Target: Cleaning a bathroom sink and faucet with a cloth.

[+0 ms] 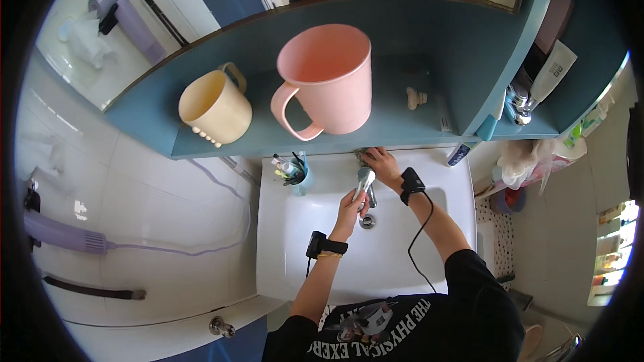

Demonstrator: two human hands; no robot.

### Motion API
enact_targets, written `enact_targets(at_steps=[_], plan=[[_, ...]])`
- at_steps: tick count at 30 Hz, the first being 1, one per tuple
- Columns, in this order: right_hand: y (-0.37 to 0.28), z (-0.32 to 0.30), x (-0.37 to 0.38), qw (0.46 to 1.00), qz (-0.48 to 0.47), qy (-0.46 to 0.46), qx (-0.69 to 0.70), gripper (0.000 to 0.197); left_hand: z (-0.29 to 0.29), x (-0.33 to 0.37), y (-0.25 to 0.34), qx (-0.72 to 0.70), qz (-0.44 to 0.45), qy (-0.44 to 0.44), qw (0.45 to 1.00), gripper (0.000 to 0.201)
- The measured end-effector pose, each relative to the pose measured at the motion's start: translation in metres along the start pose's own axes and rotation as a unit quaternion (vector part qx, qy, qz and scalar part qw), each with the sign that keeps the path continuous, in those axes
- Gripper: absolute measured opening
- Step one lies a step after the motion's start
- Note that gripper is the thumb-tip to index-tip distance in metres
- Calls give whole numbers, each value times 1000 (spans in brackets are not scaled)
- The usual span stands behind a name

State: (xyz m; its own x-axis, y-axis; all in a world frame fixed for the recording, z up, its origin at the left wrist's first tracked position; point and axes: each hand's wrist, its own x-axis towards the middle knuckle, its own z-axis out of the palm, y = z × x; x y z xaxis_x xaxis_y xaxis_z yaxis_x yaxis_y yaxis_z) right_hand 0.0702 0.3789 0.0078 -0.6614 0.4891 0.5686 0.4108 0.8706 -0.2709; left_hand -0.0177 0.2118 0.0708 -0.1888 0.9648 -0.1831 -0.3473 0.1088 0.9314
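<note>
Both hands are at the white sink (295, 234), working around the chrome faucet (365, 175)! The left hand (347, 213) comes in from the front, fingers curled around the faucet's lever, just above the drain (367, 222). Over to the right hand (384, 166): it reaches behind the faucet to the back ledge, fingertips down on a greenish cloth (360, 155) — mostly hidden under them, so whether they pinch it or simply press it, I cannot tell. The faucet stands at the rear of the basin, between the two hands. Each wrist carries a strapped black device, the left one (327, 245) and the right one (412, 185), with dark cables trailing toward the body.

On the ledge to the left, a blue cup (301, 184) bristles with toothbrushes; out at the right corner sits a dark blue tube (459, 154). And above it all, the blue-green shelf (402, 135) — a big pink mug (339, 94) beside a smaller cream mug (225, 117), both upright.
</note>
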Motion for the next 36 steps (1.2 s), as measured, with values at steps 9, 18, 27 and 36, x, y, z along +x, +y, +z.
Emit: enact_targets(at_steps=[9,18,27,36], plan=[[22,-48,-79,987,139,20,-83,20,-56,-22,-2,42,13,165,985,24],[-4,-67,-88,967,201,20,-154,24,-115,-5,7,60,-9,338,939,24],[15,-38,-70,721,498,170,451,22,-124,6,1,20,-62,293,954,26],[-37,-100,-149,831,504,41,229,21,-122,-104,-11,21,-20,263,964,25]])
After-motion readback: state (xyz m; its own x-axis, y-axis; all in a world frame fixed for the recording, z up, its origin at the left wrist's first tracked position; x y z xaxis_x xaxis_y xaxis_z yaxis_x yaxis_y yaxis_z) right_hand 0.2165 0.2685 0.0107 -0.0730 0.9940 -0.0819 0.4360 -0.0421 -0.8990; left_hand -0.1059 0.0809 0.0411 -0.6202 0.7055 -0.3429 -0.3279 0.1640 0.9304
